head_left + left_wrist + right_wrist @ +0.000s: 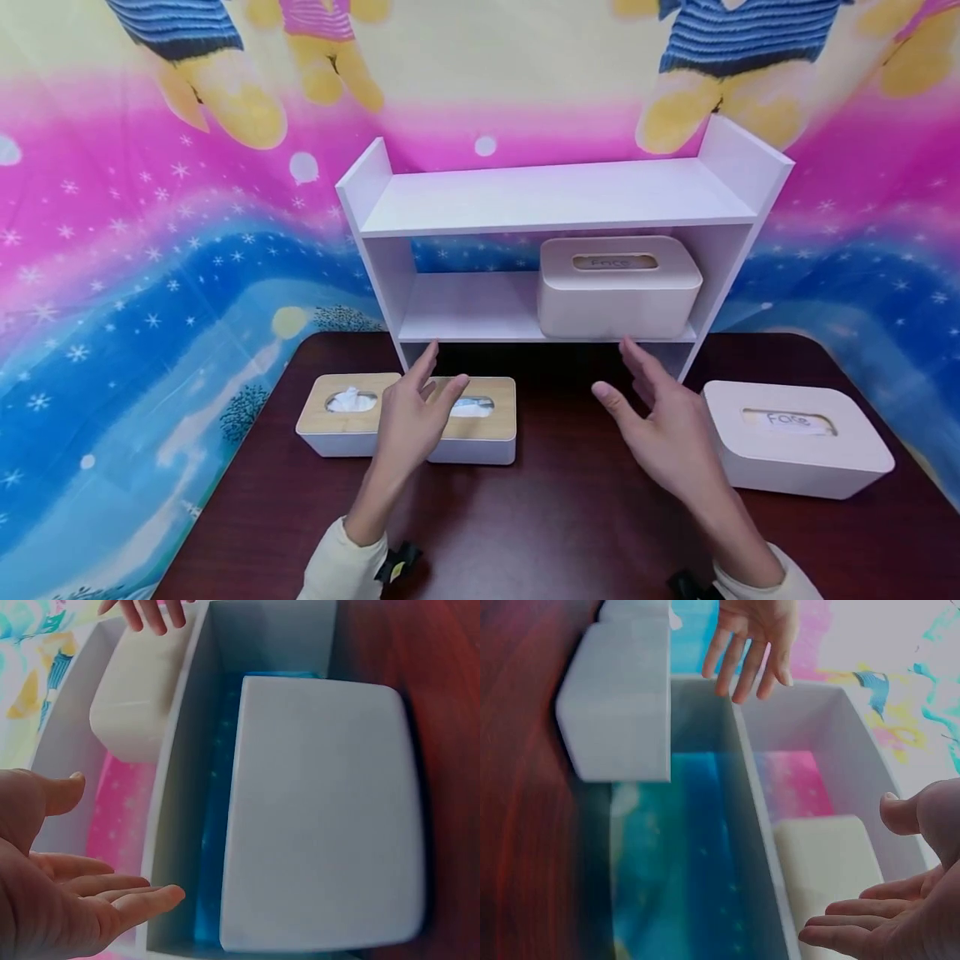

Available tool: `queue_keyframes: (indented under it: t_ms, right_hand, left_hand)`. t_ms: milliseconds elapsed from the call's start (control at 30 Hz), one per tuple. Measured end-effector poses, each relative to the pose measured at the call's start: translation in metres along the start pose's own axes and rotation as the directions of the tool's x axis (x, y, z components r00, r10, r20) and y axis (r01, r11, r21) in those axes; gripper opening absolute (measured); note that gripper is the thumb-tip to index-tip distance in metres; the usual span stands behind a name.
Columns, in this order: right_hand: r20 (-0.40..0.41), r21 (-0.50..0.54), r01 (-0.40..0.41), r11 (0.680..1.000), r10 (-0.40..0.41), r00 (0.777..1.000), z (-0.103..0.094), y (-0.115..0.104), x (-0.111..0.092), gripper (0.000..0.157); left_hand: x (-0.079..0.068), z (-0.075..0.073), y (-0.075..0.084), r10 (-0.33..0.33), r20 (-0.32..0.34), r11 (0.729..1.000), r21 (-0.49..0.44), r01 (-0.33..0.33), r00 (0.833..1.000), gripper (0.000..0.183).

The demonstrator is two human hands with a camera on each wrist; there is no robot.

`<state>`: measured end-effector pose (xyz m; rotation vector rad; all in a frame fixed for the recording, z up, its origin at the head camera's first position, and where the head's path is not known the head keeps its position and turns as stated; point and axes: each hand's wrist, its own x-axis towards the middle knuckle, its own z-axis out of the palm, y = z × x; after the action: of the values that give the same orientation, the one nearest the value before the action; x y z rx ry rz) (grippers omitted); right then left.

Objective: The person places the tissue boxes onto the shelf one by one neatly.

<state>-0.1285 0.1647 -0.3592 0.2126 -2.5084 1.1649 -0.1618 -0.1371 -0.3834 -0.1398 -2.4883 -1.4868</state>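
My left hand (412, 417) hovers with fingers extended and thumb apart, overlapping two tissue boxes in the head view. Both boxes, the left one (315, 417) and the right one (487, 433), have wooden tops and white sides, with tissue showing in the slots. My right hand (663, 425) is held up with spread thumb and straight fingers, holding nothing. Behind its fingertips, a white tissue box (622, 308) marked "Face" sits on the middle shelf, at the right. Another white box (795, 442) marked "Face" lies on the table to the right of that hand.
A white shelf unit (555, 200) with raised side panels stands at the back of the dark wooden table (570, 533). Its left upright (386, 283) rises behind the wooden-topped boxes. A colourful printed cloth (187, 275) hangs behind and to the left.
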Motion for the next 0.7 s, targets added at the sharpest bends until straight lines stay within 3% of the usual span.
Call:
queue_keyframes:
  t_ms: [200,367,700]
  right_hand:
    - [0.117,0.022,0.005,1.000,-0.007,0.993,0.025,-0.005,0.000,0.072]
    - [0.160,0.057,-0.006,0.998,-0.003,0.987,0.046,-0.005,0.000,0.073]
    - [0.284,0.047,-0.038,0.998,0.023,0.959,0.082,-0.003,-0.007,0.083]
  left_hand:
    - [-0.009,-0.007,-0.016,-0.026,0.015,0.997,0.080,0.025,1.000,0.077]
    - [-0.015,-0.009,-0.026,-0.027,0.027,0.989,0.143,0.023,0.999,0.082]
    - [-0.030,-0.012,-0.046,-0.032,0.063,0.983,0.184,0.020,0.998,0.090]
